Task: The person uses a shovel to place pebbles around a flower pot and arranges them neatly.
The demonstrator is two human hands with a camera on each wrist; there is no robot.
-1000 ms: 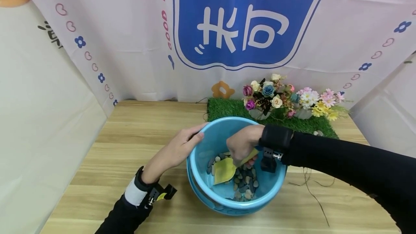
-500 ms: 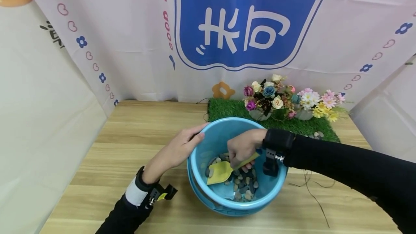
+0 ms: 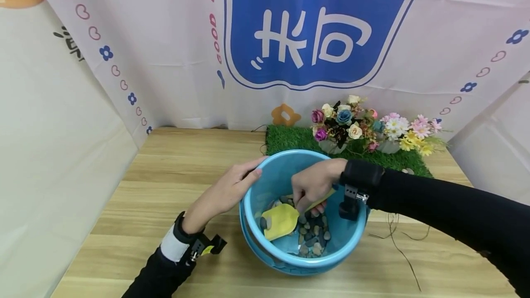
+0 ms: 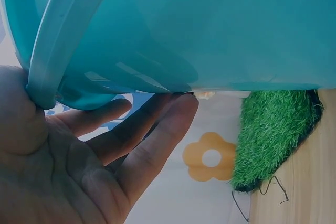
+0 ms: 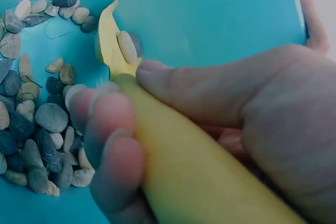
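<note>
A light-blue plastic bucket (image 3: 278,174) stands on the wooden table, with several grey, black and tan pebbles (image 3: 315,238) spread over its bottom. My right hand (image 3: 314,182) reaches down inside and grips the handle of a yellow toy shovel (image 3: 285,217). In the right wrist view the fingers and thumb wrap the shovel handle (image 5: 178,150); a pale pebble (image 5: 127,46) and a darker one lie on the blade. At the bucket's left side my left hand (image 3: 225,188) holds the rim, thumb over the edge and fingers (image 4: 157,145) along the outer wall.
Behind the bucket lies a green artificial grass mat (image 3: 285,137). Two small pots of artificial flowers (image 3: 343,125) (image 3: 407,130) stand on it. A printed cloth (image 3: 186,59) hangs behind the table (image 3: 165,183). Thin dark strands (image 3: 399,247) lie right of the bucket.
The shovel blade has slid left toward the bucket wall, and pebbles now lie on it. My right hand and forearm have shifted slightly. My left hand keeps its place on the rim.
</note>
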